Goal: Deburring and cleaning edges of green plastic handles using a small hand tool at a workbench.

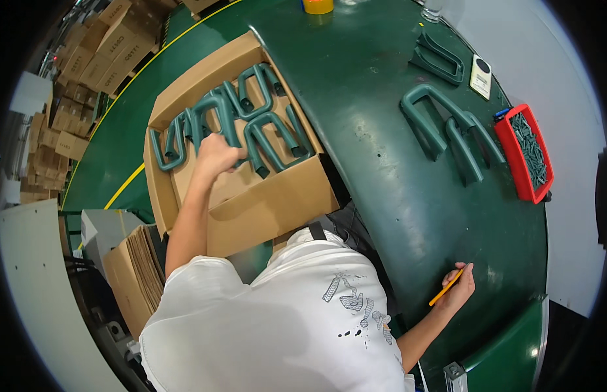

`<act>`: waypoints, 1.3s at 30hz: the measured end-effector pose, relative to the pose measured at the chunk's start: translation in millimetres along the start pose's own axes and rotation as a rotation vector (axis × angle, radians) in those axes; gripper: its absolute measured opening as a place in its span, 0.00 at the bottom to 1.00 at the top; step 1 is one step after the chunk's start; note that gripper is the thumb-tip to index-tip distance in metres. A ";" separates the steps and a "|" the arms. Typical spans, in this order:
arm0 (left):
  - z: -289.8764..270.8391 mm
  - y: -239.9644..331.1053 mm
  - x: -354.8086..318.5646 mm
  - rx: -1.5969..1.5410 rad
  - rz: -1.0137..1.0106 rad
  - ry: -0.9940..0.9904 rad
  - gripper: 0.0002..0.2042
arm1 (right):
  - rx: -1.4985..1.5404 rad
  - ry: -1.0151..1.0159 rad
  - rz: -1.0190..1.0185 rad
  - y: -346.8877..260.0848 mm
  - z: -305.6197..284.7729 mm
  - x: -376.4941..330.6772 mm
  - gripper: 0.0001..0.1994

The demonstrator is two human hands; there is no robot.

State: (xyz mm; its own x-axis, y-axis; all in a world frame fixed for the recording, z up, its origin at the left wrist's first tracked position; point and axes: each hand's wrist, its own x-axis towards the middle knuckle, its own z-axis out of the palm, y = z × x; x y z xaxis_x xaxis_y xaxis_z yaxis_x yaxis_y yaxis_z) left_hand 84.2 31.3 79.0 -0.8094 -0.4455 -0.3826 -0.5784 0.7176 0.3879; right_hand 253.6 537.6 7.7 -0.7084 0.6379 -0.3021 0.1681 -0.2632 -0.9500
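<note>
A: Which piece are we watching?

B: Dark-green, U-bent tube, smooth-skinned, material unclear. It's lying in the open brown cardboard box, upper left of the frame.

A: Which hand is nearer?

B: Bare left hand, easily. It's resting right at the tube's lower end. Bare right hand is hovering well apart, lower right, over the glossy dark-green tabletop.

A: Finger state?

B: Left fingers are curling into a fist, knuckles up, no wide gap showing. They're meeting the tube's right leg, but the back of the hand is hiding the undersides; can't tell if they're closing round it. Right fingers are pinching a slim yellow-orange stick.

A: Axis?

B: Closed bend is pointing to the top of the frame, legs are running down toward the fist, right leg slanting a bit rightward. Left forearm is coming up from below, so it's roughly lining up with the long axis.

A: So what's it turning on?

B: My read: that leg end against the fingers. Tube body is sitting just above the fist, with other green U-bent tubes crowding both sides. Sideways room is looking tight.
</note>
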 end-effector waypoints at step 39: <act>181.5 272.2 28.0 0.066 1.769 -0.094 0.22 | -0.326 -0.090 0.075 -5.9 7.6 -49.3 0.11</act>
State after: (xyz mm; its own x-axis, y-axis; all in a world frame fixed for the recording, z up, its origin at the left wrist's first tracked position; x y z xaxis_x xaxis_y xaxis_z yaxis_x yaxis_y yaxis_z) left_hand -77.4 311.3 21.7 -0.3934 0.8402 0.3733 0.9044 0.2807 0.3213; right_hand 282.3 502.2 28.8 -0.7412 0.5549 -0.3779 0.4219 -0.0528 -0.9051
